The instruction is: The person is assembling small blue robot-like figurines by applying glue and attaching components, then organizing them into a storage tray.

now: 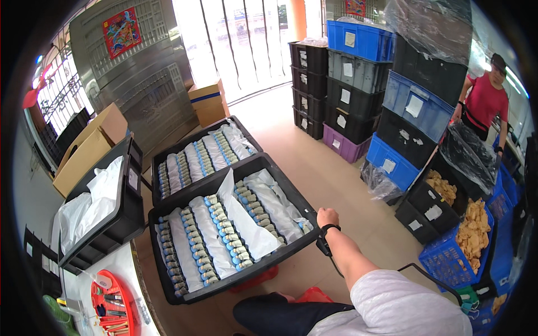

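My right hand, a dark band at its wrist, is closed at the right rim of a black plastic crate. Rows of small blue-and-beige pieces, too small to name, fill this crate, with white sheets laid between the rows. One sheet stands partly up. Just beyond, touching it, is a second black crate with similar rows and sheets. My left hand is not in view.
A black crate with white sheets stands at left above a white table bearing a red tray of tools. Stacked crates rise at the far right. A co-worker holds black plastic near crates of tan pieces.
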`<state>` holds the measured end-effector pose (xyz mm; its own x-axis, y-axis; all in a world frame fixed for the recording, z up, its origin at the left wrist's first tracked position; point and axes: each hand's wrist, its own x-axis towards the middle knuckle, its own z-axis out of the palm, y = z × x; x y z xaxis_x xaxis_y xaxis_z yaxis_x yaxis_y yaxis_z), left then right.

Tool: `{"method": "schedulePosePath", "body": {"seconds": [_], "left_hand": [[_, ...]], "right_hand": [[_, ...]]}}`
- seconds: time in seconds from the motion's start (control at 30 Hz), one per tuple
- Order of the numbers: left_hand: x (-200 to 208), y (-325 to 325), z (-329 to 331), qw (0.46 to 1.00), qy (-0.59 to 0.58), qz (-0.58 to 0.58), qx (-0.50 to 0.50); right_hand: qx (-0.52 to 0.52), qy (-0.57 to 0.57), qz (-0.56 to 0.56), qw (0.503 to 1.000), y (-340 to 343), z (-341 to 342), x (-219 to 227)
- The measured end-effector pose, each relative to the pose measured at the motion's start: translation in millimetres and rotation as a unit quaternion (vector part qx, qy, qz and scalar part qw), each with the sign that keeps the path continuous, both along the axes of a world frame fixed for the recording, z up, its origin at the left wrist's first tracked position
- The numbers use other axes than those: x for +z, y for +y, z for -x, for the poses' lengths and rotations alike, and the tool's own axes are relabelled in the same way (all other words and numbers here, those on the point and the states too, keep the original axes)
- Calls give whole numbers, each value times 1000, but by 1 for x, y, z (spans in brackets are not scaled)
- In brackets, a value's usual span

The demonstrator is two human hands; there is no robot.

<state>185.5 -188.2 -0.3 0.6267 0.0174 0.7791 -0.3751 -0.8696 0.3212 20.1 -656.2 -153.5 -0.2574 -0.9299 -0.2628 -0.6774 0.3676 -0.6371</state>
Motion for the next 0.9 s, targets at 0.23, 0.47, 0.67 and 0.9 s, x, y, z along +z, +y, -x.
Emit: {"method": "schedulePosePath", "body": {"seconds": [0.23, 0.47, 0.67, 0.9], "left_hand": [[-3, -1, -3, 1000, -14, -7, -8], [-4, 1, -4, 1000, -8, -5, 9], [1, -2, 1, 1000, 0, -9, 3], [0, 0, -1, 1000, -4, -9, 11]], "right_hand": [[-11, -17, 6, 1000, 0, 4, 6], [-2, -14, 13, 1000, -1, 4, 0], [-16, -11, 16, 1000, 3, 4, 6], [-12, -20, 14, 1000, 2, 4, 5]]}}
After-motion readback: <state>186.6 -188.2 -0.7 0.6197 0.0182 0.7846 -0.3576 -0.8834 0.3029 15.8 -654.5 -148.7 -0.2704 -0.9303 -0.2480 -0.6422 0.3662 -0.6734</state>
